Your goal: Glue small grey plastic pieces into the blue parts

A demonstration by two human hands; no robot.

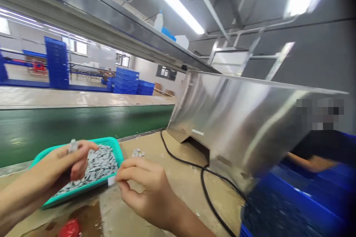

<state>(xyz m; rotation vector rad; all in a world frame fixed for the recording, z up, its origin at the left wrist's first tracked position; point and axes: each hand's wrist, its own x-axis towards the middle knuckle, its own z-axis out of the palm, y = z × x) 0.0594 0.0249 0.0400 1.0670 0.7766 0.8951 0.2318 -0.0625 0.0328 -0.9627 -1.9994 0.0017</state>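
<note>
Grip of my left hand (69,159) closed on a grey piece (73,146), over the teal tray (119,152) of grey chips (103,163); my right hand (148,189) pinching a white tab (111,180) beside the tray's rim; black cable (180,160) on the bench (151,146).

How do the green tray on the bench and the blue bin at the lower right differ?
Colour: the tray is bright green; the bin is deep blue.
Contents: the tray holds pale grey pieces; the bin holds something dark, too blurred to name.
View: the tray's front rim shows plainly; the bin is cut off by the picture's edge.
Both are open-topped.
</note>
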